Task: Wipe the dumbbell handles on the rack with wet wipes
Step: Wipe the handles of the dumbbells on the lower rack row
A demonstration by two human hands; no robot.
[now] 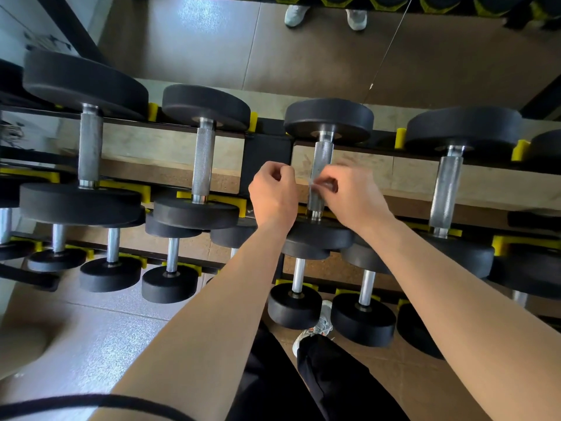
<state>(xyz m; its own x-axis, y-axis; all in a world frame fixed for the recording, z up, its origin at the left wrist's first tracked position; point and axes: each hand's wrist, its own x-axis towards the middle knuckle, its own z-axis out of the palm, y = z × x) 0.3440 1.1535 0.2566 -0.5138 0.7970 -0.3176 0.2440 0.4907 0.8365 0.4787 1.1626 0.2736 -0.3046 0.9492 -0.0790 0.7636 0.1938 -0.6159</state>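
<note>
A black dumbbell rack (267, 153) with yellow cradles holds several black dumbbells on two tiers. Both my hands hover over the knurled steel handle (323, 156) of the third upper-tier dumbbell. My right hand (353, 197) pinches a thin, see-through wet wipe (315, 181), which is blurred and lies stretched across the handle. Just left of the handle, my left hand (273, 194) has its fingers curled at the wipe's other edge. Three more upper handles are bare: the far left handle (90, 144), the second handle (202, 161) and the right handle (446, 189).
Smaller dumbbells (296, 305) fill the lower tier below my forearms. My shoe (315, 329) and dark trouser legs are under the rack's front. A pair of light shoes (296, 15) stands beyond the rack on the brown floor. A thin cable (391, 44) hangs at the upper right.
</note>
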